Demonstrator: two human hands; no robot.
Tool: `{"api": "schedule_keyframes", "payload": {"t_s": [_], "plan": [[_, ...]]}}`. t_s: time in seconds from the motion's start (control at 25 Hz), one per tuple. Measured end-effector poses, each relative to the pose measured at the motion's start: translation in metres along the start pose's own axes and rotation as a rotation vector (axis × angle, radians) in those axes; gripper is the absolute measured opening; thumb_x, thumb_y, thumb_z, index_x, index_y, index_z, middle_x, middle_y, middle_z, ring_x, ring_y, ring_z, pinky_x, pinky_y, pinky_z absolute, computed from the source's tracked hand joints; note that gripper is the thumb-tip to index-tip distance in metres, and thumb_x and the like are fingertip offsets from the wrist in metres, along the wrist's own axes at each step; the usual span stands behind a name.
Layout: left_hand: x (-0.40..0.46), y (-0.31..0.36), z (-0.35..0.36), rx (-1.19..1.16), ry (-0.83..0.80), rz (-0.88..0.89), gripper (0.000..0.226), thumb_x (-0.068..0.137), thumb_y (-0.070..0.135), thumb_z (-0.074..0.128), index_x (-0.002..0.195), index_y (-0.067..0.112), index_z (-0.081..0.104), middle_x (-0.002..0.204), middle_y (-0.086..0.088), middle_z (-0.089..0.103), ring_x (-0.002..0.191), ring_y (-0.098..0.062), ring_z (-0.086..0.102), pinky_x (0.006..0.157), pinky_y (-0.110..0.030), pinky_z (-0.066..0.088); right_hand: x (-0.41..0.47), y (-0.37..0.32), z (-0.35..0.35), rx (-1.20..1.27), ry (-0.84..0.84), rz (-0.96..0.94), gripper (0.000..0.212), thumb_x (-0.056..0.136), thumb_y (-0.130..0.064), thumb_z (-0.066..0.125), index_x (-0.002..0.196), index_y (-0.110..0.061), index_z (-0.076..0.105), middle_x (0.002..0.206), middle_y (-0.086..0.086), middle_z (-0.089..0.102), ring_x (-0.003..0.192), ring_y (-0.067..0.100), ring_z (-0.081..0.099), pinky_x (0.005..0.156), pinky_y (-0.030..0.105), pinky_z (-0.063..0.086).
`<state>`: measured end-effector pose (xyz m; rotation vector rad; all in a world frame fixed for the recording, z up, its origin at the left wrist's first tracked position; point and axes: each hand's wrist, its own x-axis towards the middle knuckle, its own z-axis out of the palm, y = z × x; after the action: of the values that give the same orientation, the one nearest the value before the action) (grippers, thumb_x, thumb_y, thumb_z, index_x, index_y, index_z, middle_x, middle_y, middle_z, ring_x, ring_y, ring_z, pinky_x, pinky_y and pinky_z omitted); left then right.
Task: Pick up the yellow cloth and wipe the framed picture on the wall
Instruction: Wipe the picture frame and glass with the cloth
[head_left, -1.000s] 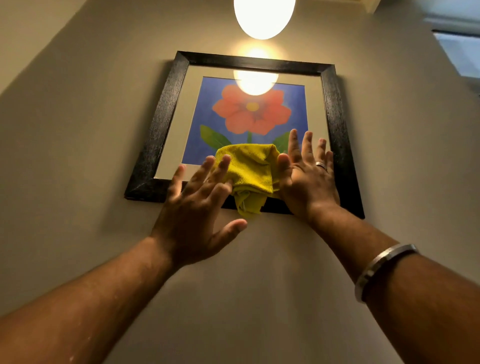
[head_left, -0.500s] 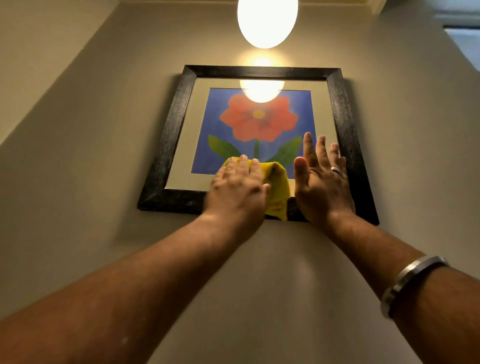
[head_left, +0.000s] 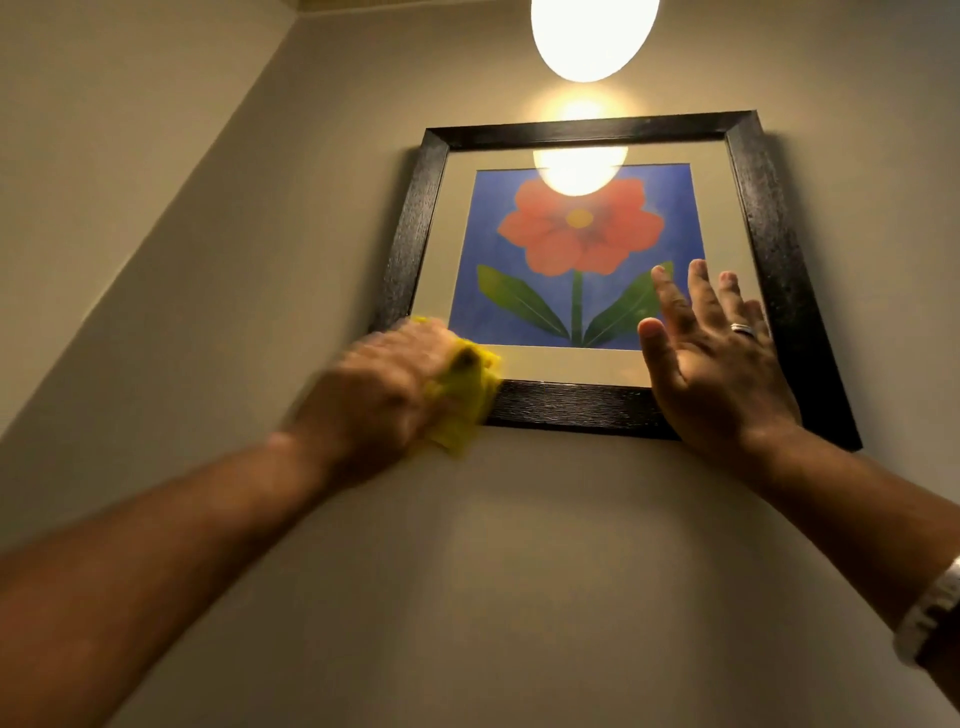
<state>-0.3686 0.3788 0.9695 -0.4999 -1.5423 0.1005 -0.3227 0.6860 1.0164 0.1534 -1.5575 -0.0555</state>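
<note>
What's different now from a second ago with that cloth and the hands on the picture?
The left hand took over the yellow cloth and swept it left, from the middle of the bottom edge to the lower left corner of the framed picture. The right hand let go of the cloth and stayed flat on the lower right. The picture hangs unchanged.

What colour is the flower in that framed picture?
The flower is orange-red with a yellow centre, on a blue background; the head view shows it.

A home interior: framed flower picture (head_left: 582, 260) on beige wall (head_left: 208, 260), globe lamp (head_left: 592, 31) overhead
</note>
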Motion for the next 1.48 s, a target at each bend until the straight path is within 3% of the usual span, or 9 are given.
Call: {"api": "schedule_keyframes", "payload": {"t_s": [0.12, 0.32, 0.52, 0.6, 0.76, 0.96, 1.2, 1.36, 1.48], "plan": [[-0.009, -0.051, -0.007, -0.034, 0.0, -0.244, 0.074, 0.088, 0.059, 0.024, 0.148, 0.016, 0.03, 0.154, -0.008, 0.034, 0.139, -0.029, 0.038, 0.109, -0.044, 0.037, -0.001, 0.0, 0.002, -0.013, 0.011, -0.006, 0.065, 0.088, -0.064, 0.004, 0.148, -0.038, 0.002, 0.162, 0.006, 0.0, 0.148, 0.026, -0.004, 0.12, 0.044, 0.002], [-0.001, -0.03, 0.01, -0.008, -0.026, 0.122, 0.067, 0.094, 0.05, 0.028, 0.148, 0.01, 0.029, 0.156, -0.011, 0.024, 0.146, -0.026, 0.019, 0.12, -0.039, 0.016, 0.0, -0.002, 0.002, -0.037, 0.008, 0.018, 0.068, 0.087, -0.066, 0.003, 0.148, -0.038, 0.007, 0.162, 0.006, 0.003, 0.148, 0.027, 0.0, 0.12, 0.045, 0.005], [0.078, -0.065, -0.006, -0.186, -0.198, -0.221, 0.066, 0.099, 0.038, 0.037, 0.152, 0.017, 0.004, 0.163, -0.007, -0.003, 0.15, -0.025, 0.0, 0.123, -0.04, 0.008, -0.001, -0.004, 0.0, -0.028, -0.007, 0.024, 0.069, 0.086, -0.066, 0.005, 0.148, -0.036, 0.012, 0.161, 0.008, 0.008, 0.148, 0.028, 0.004, 0.12, 0.046, 0.008], [0.042, -0.059, 0.0, -0.198, -0.136, -0.1, 0.064, 0.098, 0.042, 0.033, 0.152, 0.017, 0.007, 0.162, -0.008, -0.001, 0.149, -0.027, 0.001, 0.123, -0.042, 0.01, -0.002, -0.004, -0.001, -0.008, -0.017, 0.01, 0.068, 0.087, -0.066, 0.005, 0.148, -0.037, 0.012, 0.161, 0.008, 0.009, 0.148, 0.029, 0.005, 0.12, 0.047, 0.009], [-0.038, -0.066, -0.003, -0.17, -0.151, 0.218, 0.072, 0.094, 0.061, 0.017, 0.152, 0.018, 0.011, 0.161, -0.001, -0.003, 0.149, -0.015, -0.005, 0.119, -0.019, -0.003, -0.002, -0.006, 0.0, -0.038, -0.023, 0.007, 0.067, 0.087, -0.066, 0.005, 0.147, -0.037, 0.012, 0.161, 0.008, 0.011, 0.148, 0.028, 0.007, 0.12, 0.047, 0.01], [0.023, -0.063, -0.008, -0.171, -0.219, -0.118, 0.067, 0.099, 0.041, 0.033, 0.151, 0.014, 0.0, 0.161, -0.009, -0.007, 0.149, -0.022, -0.005, 0.121, -0.03, 0.001, -0.001, -0.008, -0.001, -0.044, -0.011, 0.033, 0.069, 0.086, -0.066, 0.004, 0.147, -0.037, 0.014, 0.161, 0.008, 0.012, 0.148, 0.028, 0.008, 0.12, 0.046, 0.01], [-0.032, -0.012, 0.011, -0.025, -0.073, 0.326, 0.065, 0.098, 0.049, 0.03, 0.152, 0.021, 0.008, 0.16, -0.003, 0.008, 0.149, -0.02, 0.006, 0.123, -0.034, 0.004, -0.003, -0.009, -0.001, -0.056, -0.008, 0.028, 0.066, 0.088, -0.063, 0.006, 0.147, -0.037, 0.014, 0.161, 0.008, 0.01, 0.148, 0.028, 0.005, 0.121, 0.046, 0.007], [0.017, -0.014, -0.002, -0.059, -0.09, -0.125, 0.063, 0.099, 0.045, 0.032, 0.152, 0.021, 0.01, 0.163, -0.004, 0.005, 0.15, -0.022, 0.004, 0.123, -0.034, 0.004, -0.004, -0.014, 0.0, -0.042, -0.009, 0.029, 0.064, 0.088, -0.061, 0.005, 0.147, -0.038, 0.013, 0.162, 0.007, 0.008, 0.148, 0.027, 0.002, 0.121, 0.045, 0.004], [0.022, 0.059, 0.013, -0.069, -0.034, 0.175, 0.062, 0.097, 0.047, 0.029, 0.149, 0.014, 0.025, 0.158, -0.011, 0.025, 0.147, -0.023, 0.018, 0.122, -0.035, 0.005, -0.005, -0.013, 0.0, -0.01, -0.007, 0.032, 0.062, 0.09, -0.057, 0.007, 0.148, -0.038, 0.013, 0.162, 0.006, 0.006, 0.149, 0.025, 0.0, 0.121, 0.045, 0.003]]}}
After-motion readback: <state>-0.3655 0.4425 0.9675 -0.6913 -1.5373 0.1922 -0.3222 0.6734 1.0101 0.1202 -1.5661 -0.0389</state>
